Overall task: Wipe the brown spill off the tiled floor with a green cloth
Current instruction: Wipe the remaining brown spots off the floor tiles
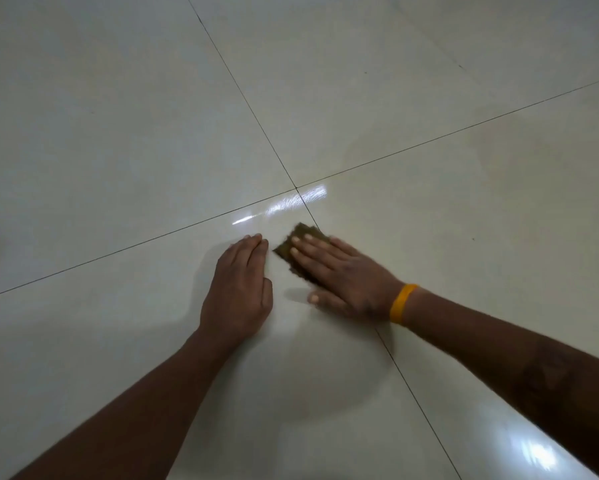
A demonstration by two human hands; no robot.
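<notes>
The tiled floor [118, 133] is pale, smooth and glossy, mirroring bright light streaks beside the dark, thin grout joints [242, 95]. The green cloth [300, 242] looks matt, coarse and fuzzy, with frayed edges, stained brownish. The wristband [402, 303] near the cloth looks like smooth orange rubber or plastic.

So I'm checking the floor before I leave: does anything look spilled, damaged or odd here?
No brown spill shows on the tiled floor; only a faint damp-looking sheen near the tile joint. The right hand presses the green cloth flat; the left hand rests beside it.
</notes>
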